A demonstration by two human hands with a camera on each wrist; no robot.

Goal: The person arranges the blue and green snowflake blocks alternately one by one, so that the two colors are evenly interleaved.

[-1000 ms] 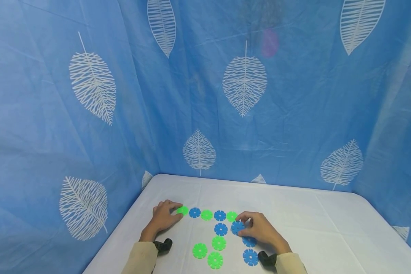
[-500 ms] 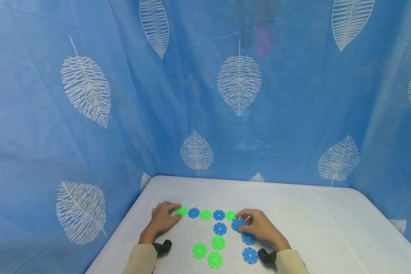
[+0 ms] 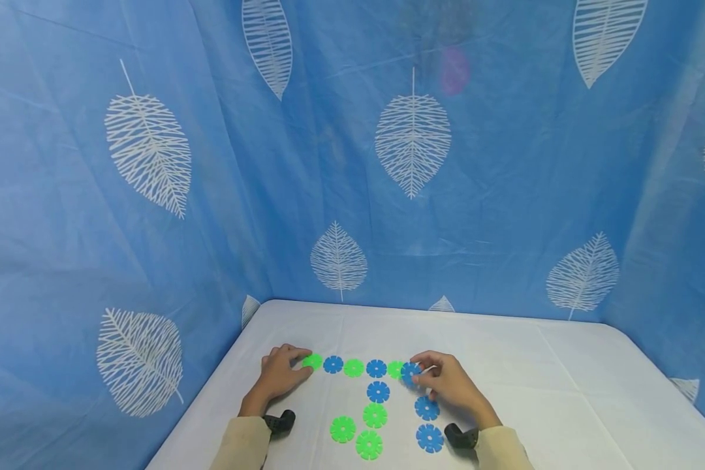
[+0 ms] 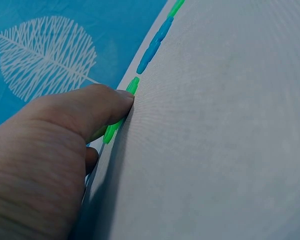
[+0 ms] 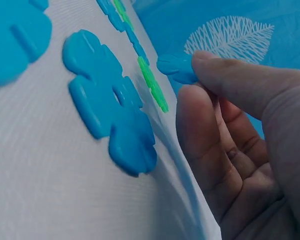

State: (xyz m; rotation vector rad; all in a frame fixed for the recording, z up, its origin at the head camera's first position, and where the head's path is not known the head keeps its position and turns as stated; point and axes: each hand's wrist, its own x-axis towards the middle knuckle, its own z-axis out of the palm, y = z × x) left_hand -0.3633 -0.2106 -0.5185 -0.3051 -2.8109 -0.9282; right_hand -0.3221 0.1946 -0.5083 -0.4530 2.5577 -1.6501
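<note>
In the head view's lower middle, the left hand [image 3: 281, 371] pinches a green disc [image 3: 314, 361] at the left end of a row [image 3: 354, 368] on the table [image 3: 529, 365]; the right hand [image 3: 451, 384] pinches a raised blue disc [image 3: 409, 374] by its right end.

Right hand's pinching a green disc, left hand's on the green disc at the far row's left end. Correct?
Colour's wrong: the right hand pinches a blue disc, per the right wrist view. The left hand is on the end green disc, as stated.
</note>
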